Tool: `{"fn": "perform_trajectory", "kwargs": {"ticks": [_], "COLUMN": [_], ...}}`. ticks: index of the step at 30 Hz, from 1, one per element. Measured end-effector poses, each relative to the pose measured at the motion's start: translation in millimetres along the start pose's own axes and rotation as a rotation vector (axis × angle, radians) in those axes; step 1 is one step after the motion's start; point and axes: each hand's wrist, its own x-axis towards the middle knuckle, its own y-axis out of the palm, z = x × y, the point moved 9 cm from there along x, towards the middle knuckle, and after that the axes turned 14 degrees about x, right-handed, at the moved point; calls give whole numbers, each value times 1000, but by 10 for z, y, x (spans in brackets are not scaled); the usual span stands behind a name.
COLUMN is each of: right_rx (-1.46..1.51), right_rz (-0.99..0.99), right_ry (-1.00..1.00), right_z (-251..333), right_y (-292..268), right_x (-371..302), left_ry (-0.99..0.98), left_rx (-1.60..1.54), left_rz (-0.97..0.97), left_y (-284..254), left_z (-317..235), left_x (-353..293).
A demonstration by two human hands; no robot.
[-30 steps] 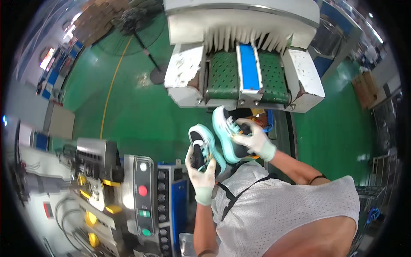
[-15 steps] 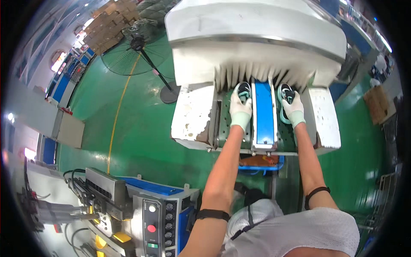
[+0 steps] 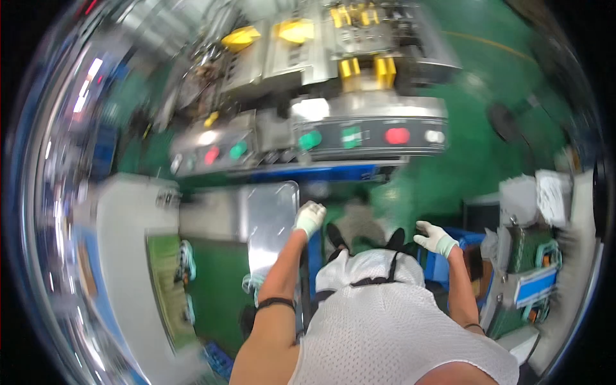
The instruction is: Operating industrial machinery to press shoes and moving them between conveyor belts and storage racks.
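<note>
My left hand [image 3: 310, 218], in a white glove, is beside the right edge of a shiny metal table [image 3: 273, 212]; its fingers are drawn together and nothing shows in them. My right hand [image 3: 436, 239], gloved too, hangs in the air by a blue crate [image 3: 439, 266], fingers apart and holding nothing. A sneaker [image 3: 548, 254] and another sneaker [image 3: 536, 310] lie on either side of the blue strip [image 3: 536, 287] on the white machine at the right. Partly behind my left forearm is a pale mint shoe [image 3: 253, 282], blurred.
Ahead stands a machine with a button panel [image 3: 372, 136] and yellow parts [image 3: 295, 30]. At left, a white-framed conveyor [image 3: 122, 256] has shoes [image 3: 186, 264] by its green belt [image 3: 168, 282]. A fan stand [image 3: 504, 122] is on the green floor at far right.
The view has swung left from the white machine to the button-panel machine. Both hands have let go of the sneakers, which now lie at the right, and moved away from them.
</note>
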Motion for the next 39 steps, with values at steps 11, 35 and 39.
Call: {"fn": "perform_trajectory", "kwargs": {"ticks": [11,35,39], "right_rx": [-69,-613,-455], "right_rz": [132,589,610], "right_ry": [361,-102,-168], "right_z": [-467,2594,3380], "right_y": [1477,3983,4308], "right_x": [1227,1993,1867], "left_ry": [-1727,-1308,-1247], "left_rx": [-371,-491,-903], "left_rz": [-265,109,-271], "left_y": [419,186,-393], "left_z": [3831,3564,2874], "left_x": [-5441,-4788,-4150]}}
